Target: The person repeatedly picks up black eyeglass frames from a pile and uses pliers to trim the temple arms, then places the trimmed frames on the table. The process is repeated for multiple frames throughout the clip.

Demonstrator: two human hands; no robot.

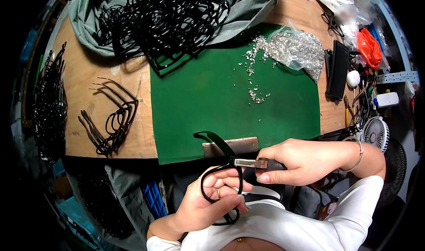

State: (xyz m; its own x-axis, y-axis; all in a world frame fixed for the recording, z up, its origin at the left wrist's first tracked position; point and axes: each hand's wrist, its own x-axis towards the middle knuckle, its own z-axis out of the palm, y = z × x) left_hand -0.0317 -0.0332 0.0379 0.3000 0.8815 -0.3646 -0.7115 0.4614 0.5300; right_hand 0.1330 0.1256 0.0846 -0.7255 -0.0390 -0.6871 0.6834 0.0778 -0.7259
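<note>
My left hand (201, 206) is closed around a black eyeglass frame (218, 142), its fingers behind one rim and the thumb across the front. One temple arm of that frame sticks up and away toward the table edge. In my right hand (303, 162) is a pair of pliers (248, 163) with flat metal jaws and a dark handle. Its jaws meet the frame at the hinge corner, where rim and temple join. Whether they grip a small part there is too small to make out. Just beyond lies a ribbed tan block (230, 147) on the mat's front edge.
A green mat (195, 100) covers the table's middle. Small silvery pieces spill from a clear bag (299, 49). Black frames pile on grey cloth (164, 16), with several more frames (117, 122) at left. A black case (338, 69), yellow-handled pliers (346, 111) and fans (375, 133) stand right.
</note>
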